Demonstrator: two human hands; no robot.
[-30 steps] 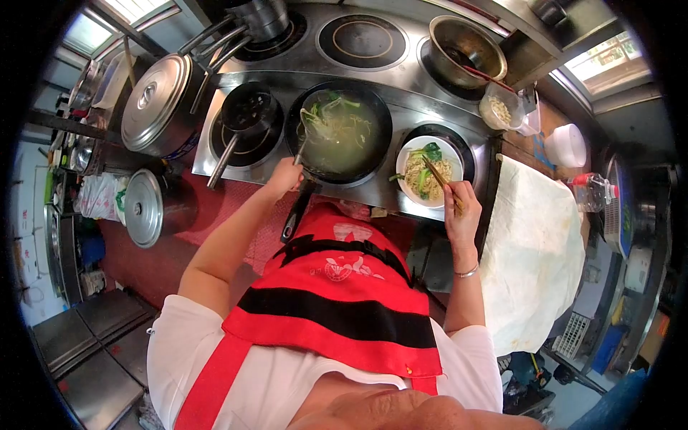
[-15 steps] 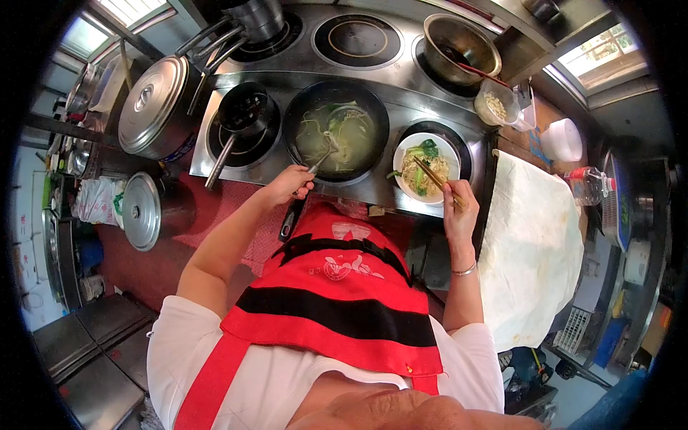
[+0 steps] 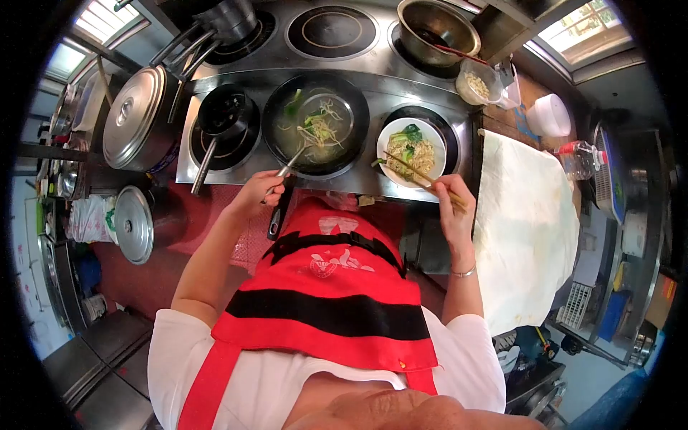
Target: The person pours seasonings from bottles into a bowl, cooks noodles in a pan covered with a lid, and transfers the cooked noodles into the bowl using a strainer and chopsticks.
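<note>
My left hand [image 3: 265,192] grips the handle of a metal ladle [image 3: 292,164], its head hidden under noodles and greens [image 3: 319,131] in a black frying pan [image 3: 271,153]. Thin, cloudy broth covers the pan's bottom. The pan's dark handle [image 3: 276,216] points toward the apron, just below that hand. In my right hand [image 3: 454,204] is a pair of wooden chopsticks [image 3: 414,173], their tips over a white bowl [image 3: 442,147]. Noodles [image 3: 423,159] and leafy greens [image 3: 410,133] lie in this bowl, which stands on the right front burner.
A small black saucepan [image 3: 231,129] stands left of the pan. Behind are a steel basin [image 3: 408,21] and a tub of pale pieces [image 3: 475,87]. A large lidded pot [image 3: 129,115] is at left; a pale cloth [image 3: 527,236] covers the right-hand surface.
The ladle has shifted, and noodles and greens are now gathered in a clump at its head. The chopsticks lie flatter, tips toward the bowl's left side. The whole view has shifted slightly.
</note>
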